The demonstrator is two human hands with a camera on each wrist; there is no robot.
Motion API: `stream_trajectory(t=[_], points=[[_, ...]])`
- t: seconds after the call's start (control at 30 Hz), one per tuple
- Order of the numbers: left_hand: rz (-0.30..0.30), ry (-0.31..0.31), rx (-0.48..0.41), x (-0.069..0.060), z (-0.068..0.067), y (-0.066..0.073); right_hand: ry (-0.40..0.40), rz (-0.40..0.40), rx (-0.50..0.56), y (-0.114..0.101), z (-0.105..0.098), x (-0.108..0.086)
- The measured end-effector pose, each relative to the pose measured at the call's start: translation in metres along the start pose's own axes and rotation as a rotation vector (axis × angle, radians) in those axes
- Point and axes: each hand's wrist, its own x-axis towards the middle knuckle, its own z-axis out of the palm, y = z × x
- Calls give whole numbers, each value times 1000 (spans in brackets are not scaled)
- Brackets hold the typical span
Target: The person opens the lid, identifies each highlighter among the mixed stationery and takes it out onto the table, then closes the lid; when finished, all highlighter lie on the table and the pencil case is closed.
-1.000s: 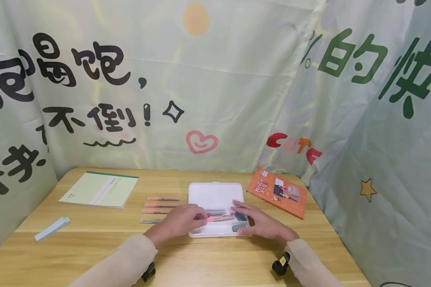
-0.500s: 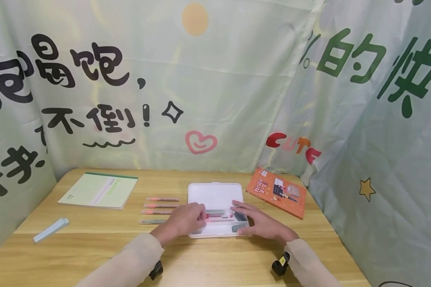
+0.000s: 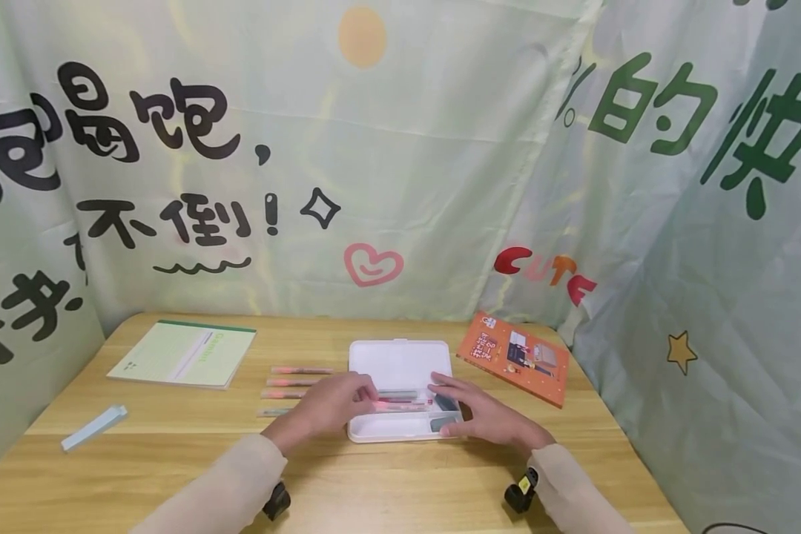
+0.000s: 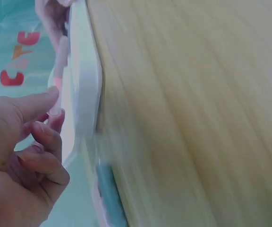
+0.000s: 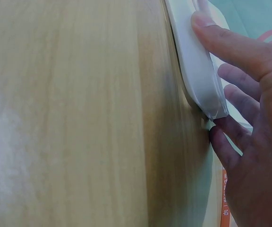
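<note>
A white pencil case [image 3: 400, 436] lies unfolded on the table, lid towards the back. My left hand [image 3: 330, 404] is at its left end; thumb and index finger pinch the end of a pink pen [image 3: 403, 407] lying over the tray. The left wrist view shows this pinch, the other fingers of the left hand [image 4: 18, 146] loosely bent. My right hand [image 3: 487, 415] holds the case's right end, with the thumb on the front wall in the right wrist view. Inside lie a few pens and two dark grey-green pieces, one of them a small block [image 3: 440, 424] in the front compartment.
Several pens lie in a row left of the case, among them a pink-capped pen [image 3: 300, 370], partly behind the left hand. A pale green notebook [image 3: 183, 354] is at the back left, a light blue bar-shaped object [image 3: 95, 429] nearer. An orange book [image 3: 517, 360] sits back right.
My left hand moved slightly right over the case, then back left, where it pinches the pink pen's end. The right hand stays at the case's right end.
</note>
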Motion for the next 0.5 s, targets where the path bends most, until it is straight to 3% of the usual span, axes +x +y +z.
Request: stream_trajectory(t=[0.3, 0.5], points=[[-20, 97, -122, -31, -47, -39, 1, 11, -13, 0, -1, 0], [-46, 131, -92, -64, -68, -69, -4, 0, -9, 0, 0, 0]])
